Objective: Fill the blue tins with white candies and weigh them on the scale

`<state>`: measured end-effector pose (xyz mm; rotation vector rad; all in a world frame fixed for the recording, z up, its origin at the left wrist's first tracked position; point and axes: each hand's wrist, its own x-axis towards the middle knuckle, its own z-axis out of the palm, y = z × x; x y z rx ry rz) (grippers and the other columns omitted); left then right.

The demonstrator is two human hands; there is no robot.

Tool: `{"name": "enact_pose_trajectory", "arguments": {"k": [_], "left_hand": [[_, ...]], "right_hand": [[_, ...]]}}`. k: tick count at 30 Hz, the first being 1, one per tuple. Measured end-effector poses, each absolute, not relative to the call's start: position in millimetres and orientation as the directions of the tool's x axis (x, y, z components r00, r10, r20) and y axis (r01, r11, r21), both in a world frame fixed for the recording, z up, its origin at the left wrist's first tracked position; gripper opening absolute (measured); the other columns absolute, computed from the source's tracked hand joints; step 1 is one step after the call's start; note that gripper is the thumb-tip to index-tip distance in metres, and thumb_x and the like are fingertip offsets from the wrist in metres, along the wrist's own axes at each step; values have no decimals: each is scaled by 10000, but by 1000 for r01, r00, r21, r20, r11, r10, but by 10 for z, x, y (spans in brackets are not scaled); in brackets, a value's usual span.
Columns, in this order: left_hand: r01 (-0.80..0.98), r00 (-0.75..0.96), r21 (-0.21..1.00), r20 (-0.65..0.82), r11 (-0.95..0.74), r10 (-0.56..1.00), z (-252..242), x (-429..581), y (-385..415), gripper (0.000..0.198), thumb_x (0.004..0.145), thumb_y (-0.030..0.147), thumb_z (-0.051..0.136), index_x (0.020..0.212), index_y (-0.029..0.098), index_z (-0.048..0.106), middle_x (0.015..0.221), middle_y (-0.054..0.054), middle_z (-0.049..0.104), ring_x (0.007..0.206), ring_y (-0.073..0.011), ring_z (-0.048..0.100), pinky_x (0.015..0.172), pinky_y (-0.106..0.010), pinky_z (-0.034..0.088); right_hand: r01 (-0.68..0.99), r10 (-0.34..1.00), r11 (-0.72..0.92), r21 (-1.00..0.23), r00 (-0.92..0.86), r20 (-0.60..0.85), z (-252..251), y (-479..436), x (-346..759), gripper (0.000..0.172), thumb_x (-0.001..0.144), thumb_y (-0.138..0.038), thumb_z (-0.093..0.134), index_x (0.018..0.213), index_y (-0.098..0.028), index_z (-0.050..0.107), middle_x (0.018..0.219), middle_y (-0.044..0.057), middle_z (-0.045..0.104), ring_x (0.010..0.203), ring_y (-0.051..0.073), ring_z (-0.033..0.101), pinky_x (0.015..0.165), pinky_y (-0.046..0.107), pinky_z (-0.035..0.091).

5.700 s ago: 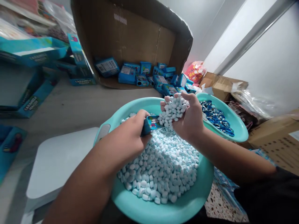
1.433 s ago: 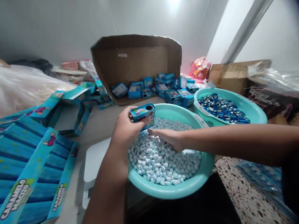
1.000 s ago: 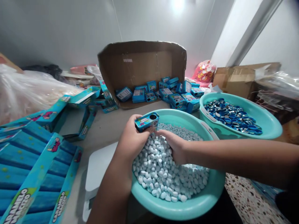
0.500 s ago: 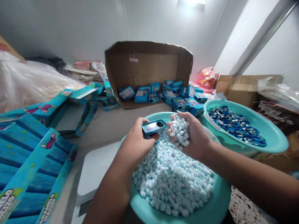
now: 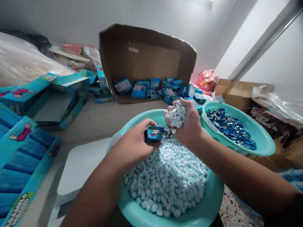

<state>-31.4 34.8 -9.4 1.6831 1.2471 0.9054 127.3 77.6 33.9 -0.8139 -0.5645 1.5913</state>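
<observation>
My left hand (image 5: 134, 143) grips a small blue tin (image 5: 154, 133), its lettered face toward me and its top turned to the right. Beside it, my right hand (image 5: 189, 124) is cupped around a heap of white candies (image 5: 177, 116), with several candies between the hand and the tin. Both hands are above a turquoise basin (image 5: 132, 119) full of pale candies (image 5: 165, 179). A second turquoise basin (image 5: 265, 142) at the right holds blue and silver lids (image 5: 229, 127).
A cardboard box (image 5: 146, 63) lies on its side behind, with blue tins inside and in front. Blue display trays (image 5: 26, 148) stand at the left near a white scale (image 5: 80, 167). Another carton (image 5: 239, 91) and a red bag (image 5: 207, 80) are at the back right.
The tin has tilted from its open top facing up to its lettered face showing. My right hand has risen slightly with the candies. The view has shifted somewhat.
</observation>
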Motion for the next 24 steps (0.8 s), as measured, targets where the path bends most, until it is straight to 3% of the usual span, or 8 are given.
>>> {"name": "enact_pose_trajectory", "arguments": {"k": [10, 19, 24], "left_hand": [[438, 243, 893, -4, -106, 970, -33, -315, 299, 352, 773, 349, 749, 1082, 283, 595, 890, 38, 722, 813, -223, 702, 695, -321, 489], [386, 232, 916, 17, -108, 973, -8, -293, 292, 322, 770, 300, 761, 1058, 274, 619, 936, 42, 729, 860, -206, 705, 747, -319, 499], [383, 223, 918, 15, -102, 975, 8, -296, 289, 334, 760, 290, 771, 1058, 271, 621, 935, 48, 730, 854, -199, 702, 749, -316, 501]], "right_hand": [[-555, 1000, -23, -832, -6, -24, 238, 742, 1268, 208, 774, -403, 630, 746, -223, 529, 636, -32, 570, 625, 135, 626, 568, 238, 505], [-456, 992, 86, -886, -46, 119, 204, 706, 1278, 215, 807, -434, 612, 764, -228, 566, 708, -11, 605, 731, 167, 673, 700, 317, 564], [-405, 991, 93, -909, -52, 125, 191, 687, 1283, 269, 787, -493, 647, 799, -236, 570, 724, 1, 621, 814, 202, 696, 742, 348, 584]]}}
